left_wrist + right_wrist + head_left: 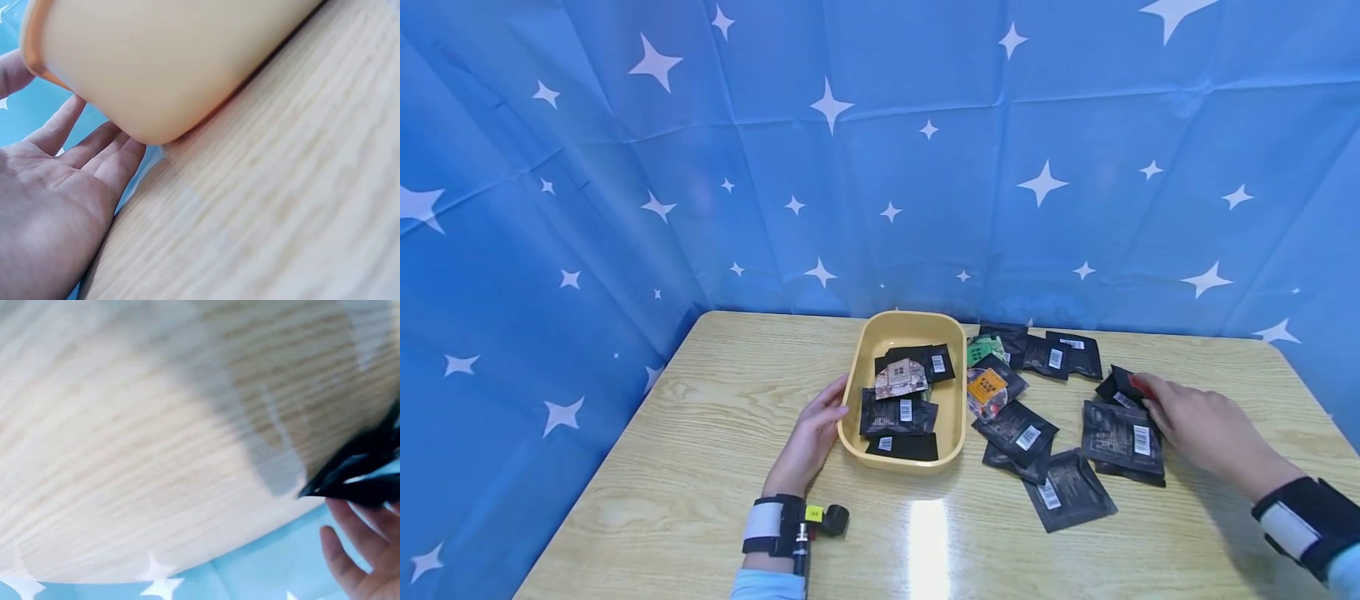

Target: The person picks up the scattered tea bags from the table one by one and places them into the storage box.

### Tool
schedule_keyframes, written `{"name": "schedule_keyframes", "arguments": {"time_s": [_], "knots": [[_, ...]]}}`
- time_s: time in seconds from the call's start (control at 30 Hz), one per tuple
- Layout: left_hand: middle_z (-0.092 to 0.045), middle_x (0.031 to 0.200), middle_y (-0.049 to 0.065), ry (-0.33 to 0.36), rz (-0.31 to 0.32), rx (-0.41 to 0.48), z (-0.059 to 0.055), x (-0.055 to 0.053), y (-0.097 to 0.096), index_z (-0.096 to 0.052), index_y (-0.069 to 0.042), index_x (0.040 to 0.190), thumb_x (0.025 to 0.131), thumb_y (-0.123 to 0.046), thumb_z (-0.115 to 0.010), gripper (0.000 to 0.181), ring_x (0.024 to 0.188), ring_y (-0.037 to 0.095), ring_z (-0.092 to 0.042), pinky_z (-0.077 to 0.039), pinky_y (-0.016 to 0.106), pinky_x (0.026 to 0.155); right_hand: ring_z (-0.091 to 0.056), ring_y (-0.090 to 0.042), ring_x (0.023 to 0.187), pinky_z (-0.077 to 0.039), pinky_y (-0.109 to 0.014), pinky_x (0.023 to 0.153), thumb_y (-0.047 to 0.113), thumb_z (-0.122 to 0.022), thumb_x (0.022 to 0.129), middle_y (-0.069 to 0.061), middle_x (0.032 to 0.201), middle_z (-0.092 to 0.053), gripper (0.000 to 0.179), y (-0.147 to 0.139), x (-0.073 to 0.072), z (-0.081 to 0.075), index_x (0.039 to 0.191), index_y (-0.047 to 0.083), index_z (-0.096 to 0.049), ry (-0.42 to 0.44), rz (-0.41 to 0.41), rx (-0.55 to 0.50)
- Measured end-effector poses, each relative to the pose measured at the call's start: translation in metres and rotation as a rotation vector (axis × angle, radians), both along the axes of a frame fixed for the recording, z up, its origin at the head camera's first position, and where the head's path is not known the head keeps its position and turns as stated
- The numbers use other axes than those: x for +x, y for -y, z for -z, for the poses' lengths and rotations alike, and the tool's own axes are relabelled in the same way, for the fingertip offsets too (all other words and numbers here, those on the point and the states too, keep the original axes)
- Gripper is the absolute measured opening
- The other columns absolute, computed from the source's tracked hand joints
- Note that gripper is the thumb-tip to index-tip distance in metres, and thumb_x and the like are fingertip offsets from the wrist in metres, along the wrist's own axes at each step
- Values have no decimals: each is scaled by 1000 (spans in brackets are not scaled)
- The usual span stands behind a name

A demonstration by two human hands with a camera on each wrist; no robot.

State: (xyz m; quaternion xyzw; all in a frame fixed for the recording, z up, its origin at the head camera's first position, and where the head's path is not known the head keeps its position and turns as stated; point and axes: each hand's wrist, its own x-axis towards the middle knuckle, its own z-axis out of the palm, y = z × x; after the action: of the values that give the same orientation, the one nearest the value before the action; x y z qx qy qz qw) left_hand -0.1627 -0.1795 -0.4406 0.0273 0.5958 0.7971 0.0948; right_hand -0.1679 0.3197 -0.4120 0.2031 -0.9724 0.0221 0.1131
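Note:
My left hand (815,425) rests against the left side of a yellow plastic bin (854,433). Its fairly straight fingers (119,150) touch the outer wall in the left wrist view. Inside the bin lie several black sachets, one with a pale printed label (901,378) on top. Over on the right, my right hand (1206,425) pinches a black sachet (1118,385), which is tilted up from the table. Right below it lies another black sachet (1120,437) with a white barcode. The right wrist view shows the fingers (356,531) under the dark, shiny sachet.
Between bin and right hand several loose sachets are spread, among them one with an orange label (987,387), a green one (985,350) and a black one (1070,492) nearest the front. A blue star-patterned curtain (880,167) hangs behind the wooden table (715,467).

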Motion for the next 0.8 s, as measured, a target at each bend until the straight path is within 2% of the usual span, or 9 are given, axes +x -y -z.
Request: {"name": "schedule_keyframes", "arguments": {"time_s": [0.1,0.23,0.43,0.63,0.8], "knots": [[-22,155,27,1,8,1,-1,0,0,-23,5,146,88,-1,-40,61,138,32,-27,-43,10,95,-58,-25,51,-51,-44,42,5,-59,82,-24,76,-71,40,1,-4,-6,120,-6,-53,-66,-9,23],[-21,155,26,2,18,2,-2,0,0,-22,5,147,88,-2,-40,62,138,31,-27,-43,10,96,-47,-16,44,-43,-36,35,0,-60,77,-10,56,-61,37,6,-11,-16,113,-5,-57,-173,-34,39],[-19,156,27,8,21,8,-2,1,1,-20,6,147,88,-1,-40,63,139,32,-25,-43,9,95,-43,-16,45,-40,-35,37,0,-57,80,-6,52,-54,33,29,-24,-34,113,-2,-59,-200,-28,17],[-22,155,25,8,13,-1,0,0,3,-23,4,147,88,-1,-40,61,139,30,-26,-40,12,100,-51,-19,49,-44,-35,39,2,-57,83,-11,63,-66,33,71,-38,-47,116,1,-60,-244,-72,-24],[-22,155,26,5,11,13,-1,0,2,-22,5,146,87,0,-40,62,138,31,-26,-41,10,98,-59,-23,61,-52,-40,50,3,-57,85,-12,74,-72,37,108,-47,-51,121,4,-58,-217,-102,-80]]}}
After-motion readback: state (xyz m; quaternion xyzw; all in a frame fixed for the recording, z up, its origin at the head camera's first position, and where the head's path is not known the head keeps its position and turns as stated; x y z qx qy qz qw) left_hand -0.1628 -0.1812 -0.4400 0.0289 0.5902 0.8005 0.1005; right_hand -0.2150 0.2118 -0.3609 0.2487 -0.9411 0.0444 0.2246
